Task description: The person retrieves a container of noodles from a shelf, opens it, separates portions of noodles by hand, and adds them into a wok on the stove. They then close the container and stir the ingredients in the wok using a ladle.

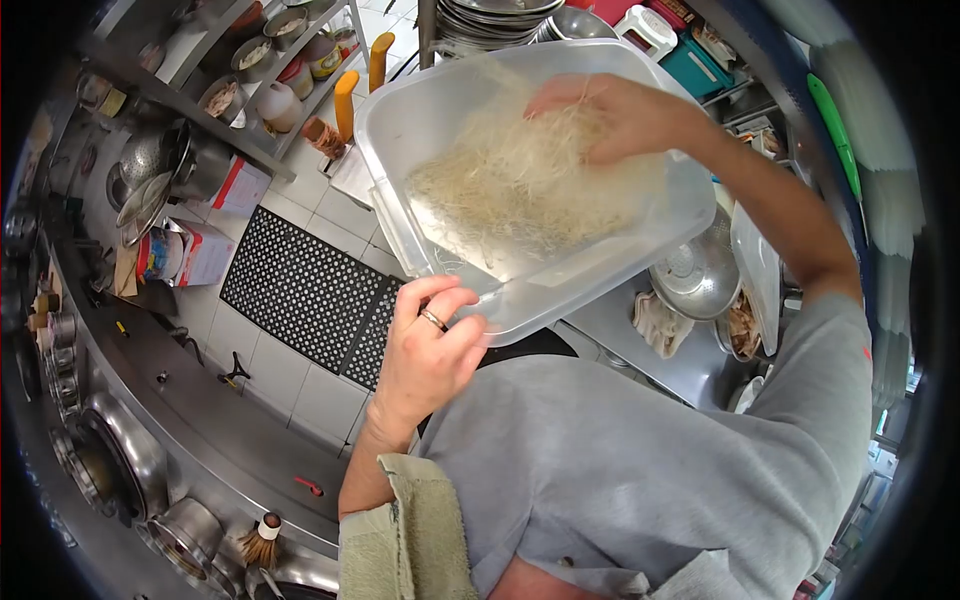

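Observation:
A translucent plastic tub (590, 285) is tilted in front of my chest. My left hand (435, 335), with a ring on one finger, has its fingers curled over the tub's near left corner. Thin, pale, dry-looking noodles (500, 195) lie in a loose tangle across the tub's bottom. Reaching in from the right, my right hand (615, 120) is bent around a bunch of them, with strands sticking out past the fingers. Motion blurs the strands and fingertips, and part of the grip is hidden among the noodles.
A perforated black mat (300, 285) covers part of the tiled floor. On the left runs a steel counter (230, 440) with pots. Stacked metal plates (490, 25) stand behind the tub. A metal colander (695, 275) and a cloth (660, 325) lie on the right-hand worktop.

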Tool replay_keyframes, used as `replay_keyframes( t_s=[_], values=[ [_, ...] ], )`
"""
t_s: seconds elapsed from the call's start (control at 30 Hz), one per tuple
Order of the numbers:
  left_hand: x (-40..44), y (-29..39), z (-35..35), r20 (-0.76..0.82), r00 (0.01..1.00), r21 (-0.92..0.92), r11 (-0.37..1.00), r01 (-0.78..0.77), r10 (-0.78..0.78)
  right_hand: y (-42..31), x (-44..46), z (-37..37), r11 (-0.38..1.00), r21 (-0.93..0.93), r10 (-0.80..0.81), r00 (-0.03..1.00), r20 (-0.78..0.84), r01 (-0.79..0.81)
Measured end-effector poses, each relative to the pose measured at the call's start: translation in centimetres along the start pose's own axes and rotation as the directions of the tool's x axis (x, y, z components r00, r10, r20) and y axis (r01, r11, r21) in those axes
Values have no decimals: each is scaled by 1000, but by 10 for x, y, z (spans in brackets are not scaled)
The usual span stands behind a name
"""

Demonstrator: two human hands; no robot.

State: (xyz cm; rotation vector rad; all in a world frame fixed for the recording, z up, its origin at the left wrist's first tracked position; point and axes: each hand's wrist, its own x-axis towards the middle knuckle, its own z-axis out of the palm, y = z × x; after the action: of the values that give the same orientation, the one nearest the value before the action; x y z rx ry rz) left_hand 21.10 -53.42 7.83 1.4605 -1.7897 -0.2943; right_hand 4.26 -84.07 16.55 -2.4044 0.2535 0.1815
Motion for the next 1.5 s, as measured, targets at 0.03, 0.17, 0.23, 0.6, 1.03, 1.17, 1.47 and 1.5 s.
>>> replay_keyframes(
  t_s=[0.03,0.17,0.23,0.6,1.03,1.17,1.47,1.5],
  values=[
    [0,0,0,5,1000,2,1000,3,-3,-6,-4,-8,998,42,48,999,4,-49],
    [1,-1,0,19,1000,6,1000,-6,6,-28,-14,-30,990,27,134,990,40,-135],
    [1,-1,1,5,1000,4,1000,-2,2,-33,-14,-35,986,-18,167,984,58,-167],
    [0,-2,2,-4,1000,7,1000,-11,11,-26,-16,-28,926,-123,367,928,60,-358],
    [-2,-4,6,-24,1000,-17,1000,-9,8,95,-11,100,825,-552,167,986,31,-122],
    [-3,-6,6,-11,1000,-53,999,-9,9,87,7,114,881,-393,240,965,-107,-263],
    [-5,-11,8,-46,998,-65,997,-50,47,120,6,84,892,-200,372,910,-184,-405],
    [-4,-10,7,-41,998,-66,996,-55,52,112,3,74,891,-195,376,907,-189,-410]
  ],
)
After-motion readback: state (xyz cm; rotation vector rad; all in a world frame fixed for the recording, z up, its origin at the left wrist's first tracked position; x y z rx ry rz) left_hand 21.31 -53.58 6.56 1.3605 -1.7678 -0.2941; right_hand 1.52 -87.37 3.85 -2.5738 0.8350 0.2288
